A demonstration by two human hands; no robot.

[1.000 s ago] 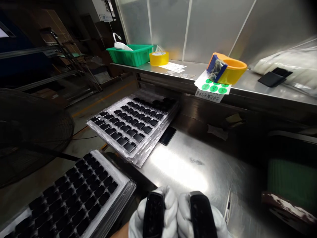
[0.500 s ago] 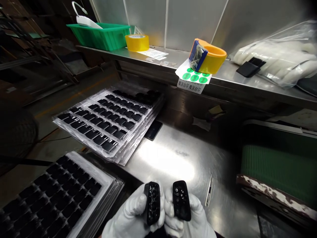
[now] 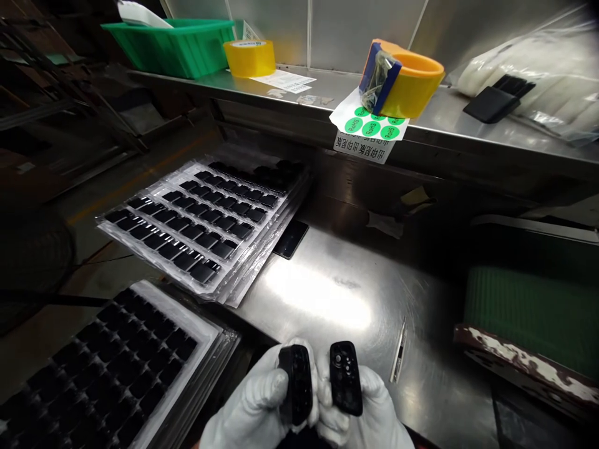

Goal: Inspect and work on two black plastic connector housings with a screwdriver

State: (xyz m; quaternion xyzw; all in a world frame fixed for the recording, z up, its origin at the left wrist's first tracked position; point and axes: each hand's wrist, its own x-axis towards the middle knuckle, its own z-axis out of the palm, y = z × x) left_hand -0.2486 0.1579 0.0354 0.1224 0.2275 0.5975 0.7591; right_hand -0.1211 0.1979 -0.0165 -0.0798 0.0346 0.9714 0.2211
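The left hand point(image 3: 255, 405), in a white glove, is closed around a black plastic part point(image 3: 296, 391) and holds it upright, with the narrow edge turned toward the camera. The right hand point(image 3: 365, 415), also in a white glove, grips a second black part point(image 3: 346, 386), which shows its inner face with some round holes. The two parts stand side by side, very near each other, low in the middle of the view and above the front edge of the steel table point(image 3: 337, 293). Just to the right of the hands, a thin pair of tweezers point(image 3: 399, 350) lies on the table. To the left, a stack of clear trays point(image 3: 206, 224) filled with small black pieces lies on the table and reaches over its left edge, and a second stack of trays point(image 3: 116, 368) is nearer to the person, at the lower left. A flat dark piece point(image 3: 291, 239) lies just beside the far stack. On the upper shelf point(image 3: 449, 118) there are a green bin point(image 3: 173, 43), a yellow tape roll point(image 3: 249, 57), an orange tape dispenser point(image 3: 402, 78) on a sheet of green stickers point(image 3: 369, 125), and a black brush point(image 3: 498, 100).
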